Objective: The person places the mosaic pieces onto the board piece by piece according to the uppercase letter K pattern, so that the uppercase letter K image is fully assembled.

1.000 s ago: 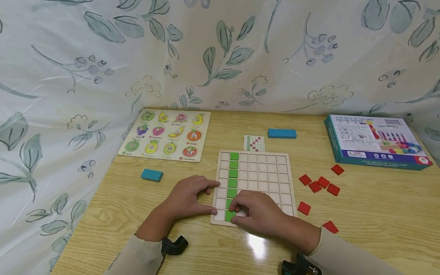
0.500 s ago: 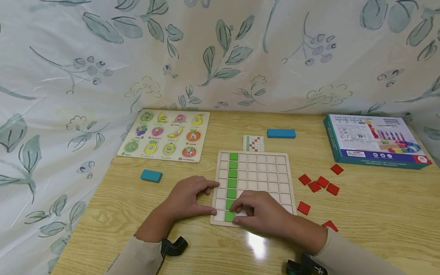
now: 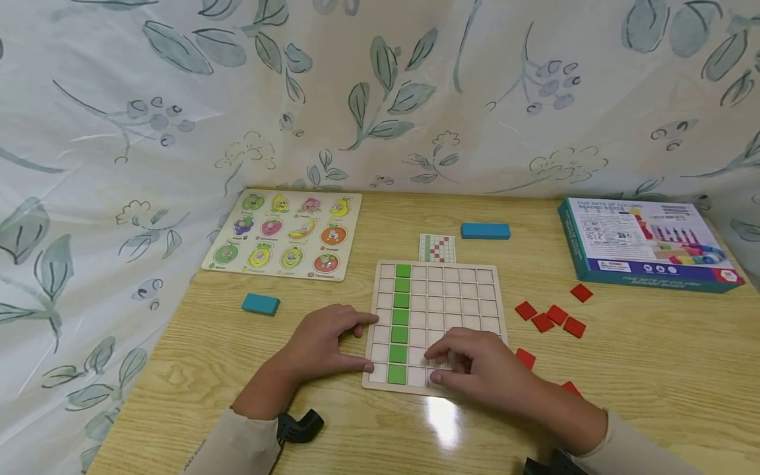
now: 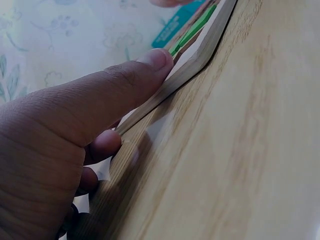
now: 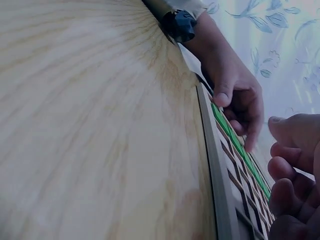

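Observation:
A wooden grid board [image 3: 442,392] lies mid-table, its second column from the left filled with green square tiles [image 3: 400,317]. My left hand [image 3: 323,342] rests at the board's left edge, thumb and index finger apart and both touching it. In the left wrist view the thumb [image 4: 125,80] lies along the rim. Over the board's lower right part is my right hand [image 3: 475,363], fingers loosely bent, with nothing seen between thumb and fingertips. The right wrist view shows the right hand [image 5: 297,170] above the grid, facing the left hand [image 5: 232,80].
Several red square tiles [image 3: 574,326] lie scattered right of the board. Behind it is a small pattern card [image 3: 437,249], near a blue block [image 3: 485,231]. Another blue block [image 3: 260,304] and a fruit picture board [image 3: 282,232] are at left. A boxed set [image 3: 647,244] stands back right.
My right hand has moved right, away from the lowest green tiles, which now show fully. The left hand has stayed at the board's edge.

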Demonstrator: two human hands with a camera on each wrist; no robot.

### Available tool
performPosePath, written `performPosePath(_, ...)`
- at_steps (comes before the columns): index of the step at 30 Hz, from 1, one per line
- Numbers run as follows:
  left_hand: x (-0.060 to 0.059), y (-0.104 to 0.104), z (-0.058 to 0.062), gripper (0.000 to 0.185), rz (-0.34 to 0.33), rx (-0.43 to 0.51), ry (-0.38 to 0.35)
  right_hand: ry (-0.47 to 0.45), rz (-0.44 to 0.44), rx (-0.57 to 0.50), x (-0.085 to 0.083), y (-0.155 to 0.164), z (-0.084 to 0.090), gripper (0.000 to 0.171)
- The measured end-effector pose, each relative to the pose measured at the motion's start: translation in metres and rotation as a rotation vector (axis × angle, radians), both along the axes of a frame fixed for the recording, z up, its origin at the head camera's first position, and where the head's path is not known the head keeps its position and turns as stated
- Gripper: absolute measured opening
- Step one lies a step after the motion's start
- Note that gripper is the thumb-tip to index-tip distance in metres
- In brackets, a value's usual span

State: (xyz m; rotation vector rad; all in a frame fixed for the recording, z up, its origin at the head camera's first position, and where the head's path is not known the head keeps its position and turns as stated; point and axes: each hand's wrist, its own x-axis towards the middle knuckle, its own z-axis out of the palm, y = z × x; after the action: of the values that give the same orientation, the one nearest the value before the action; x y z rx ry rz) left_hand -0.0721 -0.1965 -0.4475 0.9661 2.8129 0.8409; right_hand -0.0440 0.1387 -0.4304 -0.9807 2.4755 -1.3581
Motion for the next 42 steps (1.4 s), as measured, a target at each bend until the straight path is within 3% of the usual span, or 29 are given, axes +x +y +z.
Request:
performPosePath(5, 0.000, 0.000, 0.000, 0.070, -0.001, 0.007, 0.002, 0.024, -0.063, 0.026, 0.005, 0.019, 0.003, 0.020)
performPosePath(13, 0.000, 0.000, 0.000, 0.070, 0.002, 0.004, 0.000, -0.018, -0.174, 0.118, 0.013, 0.064, 0.010, 0.028)
performPosePath(25, 0.000, 0.000, -0.001, 0.070, -0.008, 0.011, 0.012, 0.047, -0.275, 0.268, 0.024, 0.136, 0.006, 0.042)
performPosePath(34, 0.001, -0.001, -0.002, 0.069, -0.002, 0.018, 0.014, 0.099, -0.207, 0.306, 0.026, 0.167, -0.007, 0.050)
performPosePath(42, 0.000, 0.000, -0.002, 0.069, -0.008, 0.016, 0.018, 0.032, -0.074, 0.299, 0.024, 0.185, -0.014, 0.046)
